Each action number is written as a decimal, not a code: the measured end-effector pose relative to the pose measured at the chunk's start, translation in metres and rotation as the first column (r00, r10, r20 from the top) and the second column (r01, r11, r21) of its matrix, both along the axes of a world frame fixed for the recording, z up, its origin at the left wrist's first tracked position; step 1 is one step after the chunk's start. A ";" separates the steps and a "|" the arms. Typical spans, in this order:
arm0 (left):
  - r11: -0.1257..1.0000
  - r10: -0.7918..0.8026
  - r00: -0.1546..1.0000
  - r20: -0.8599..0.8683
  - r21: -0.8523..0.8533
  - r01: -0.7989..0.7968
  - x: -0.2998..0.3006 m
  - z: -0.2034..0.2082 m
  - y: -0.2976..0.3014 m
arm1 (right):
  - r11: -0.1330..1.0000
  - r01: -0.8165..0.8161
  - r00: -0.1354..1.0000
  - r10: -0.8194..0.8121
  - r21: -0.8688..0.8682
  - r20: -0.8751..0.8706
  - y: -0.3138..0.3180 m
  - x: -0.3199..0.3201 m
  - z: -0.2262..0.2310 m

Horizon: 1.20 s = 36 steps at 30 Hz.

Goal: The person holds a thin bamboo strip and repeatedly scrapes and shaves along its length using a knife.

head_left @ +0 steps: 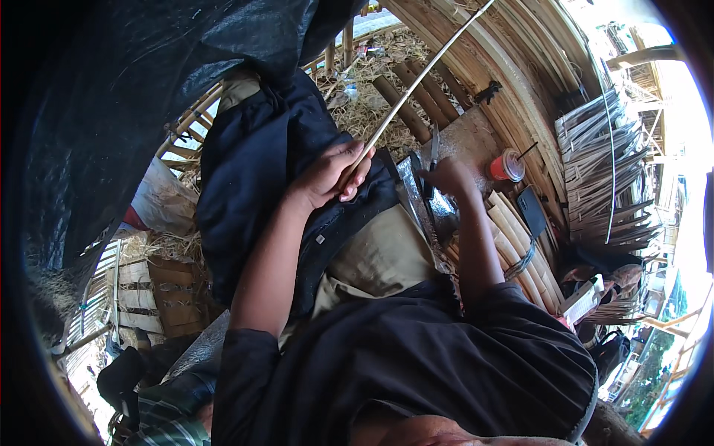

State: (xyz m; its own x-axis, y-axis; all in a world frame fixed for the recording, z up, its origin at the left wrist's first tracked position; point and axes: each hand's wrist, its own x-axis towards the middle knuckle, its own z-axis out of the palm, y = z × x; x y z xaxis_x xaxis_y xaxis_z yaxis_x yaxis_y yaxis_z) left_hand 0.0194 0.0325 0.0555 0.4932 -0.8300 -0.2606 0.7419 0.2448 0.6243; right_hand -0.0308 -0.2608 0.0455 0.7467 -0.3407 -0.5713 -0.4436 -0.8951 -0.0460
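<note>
My left hand (pixel 336 175) is closed around a long, thin pale stick (pixel 416 82), which looks like a bamboo strip. The stick slants from my fist up and right to the top edge. My right hand (pixel 452 178) is at a knife (pixel 434 149), with a thumb or finger reaching across it. The blade points away from me, and the dark handle shows below that finger. The other right fingers are hidden, so a grip on the knife cannot be made out. Shiny silver sheeting (pixel 444 207) lies beneath the knife. Dark blue cloth (pixel 253 171) covers part of my lap.
Right of my right hand stand a red cup with a straw (pixel 507 165) and a dark phone (pixel 531 211). Split bamboo pieces (pixel 517 245) lie beside my right forearm. Long boards (pixel 513 67) run along the upper right. Black plastic sheeting (pixel 149 97) hangs at left.
</note>
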 end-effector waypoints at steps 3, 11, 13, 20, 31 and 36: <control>1.000 -0.020 1.000 0.013 0.016 0.020 0.001 0.002 -0.005 | 0.941 -0.337 0.924 0.339 -0.043 0.175 -0.006 -0.032 -0.056; 0.999 -0.034 0.999 0.032 0.039 0.033 -0.003 -0.001 -0.008 | 0.988 -0.148 0.981 0.153 -0.051 0.118 0.046 -0.034 -0.056; 0.999 -0.026 0.999 0.041 0.043 0.024 -0.006 -0.002 -0.008 | 0.986 -0.163 0.982 0.166 -0.043 0.087 0.046 -0.033 -0.056; 0.998 0.016 0.998 0.068 0.060 -0.020 -0.013 -0.004 -0.007 | 0.805 0.272 0.928 -0.365 0.527 0.079 0.030 -0.029 0.004; 0.999 0.031 0.998 -0.059 0.027 -0.030 -0.013 -0.005 -0.011 | 0.581 0.257 0.517 -0.758 0.773 0.398 -0.002 -0.010 0.092; 1.000 -0.009 0.997 -0.074 0.005 0.010 -0.007 -0.011 -0.016 | 0.889 -0.081 0.619 -0.309 0.451 0.722 -0.041 0.048 0.093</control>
State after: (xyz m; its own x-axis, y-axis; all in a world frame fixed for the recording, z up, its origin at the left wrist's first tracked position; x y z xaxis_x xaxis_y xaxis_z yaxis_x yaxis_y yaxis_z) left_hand 0.0119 0.0170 0.0443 0.4644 -0.8331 -0.3004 0.7883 0.2343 0.5690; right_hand 0.0176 -0.3014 0.1388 0.9363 -0.3408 0.0851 -0.1662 -0.6432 -0.7475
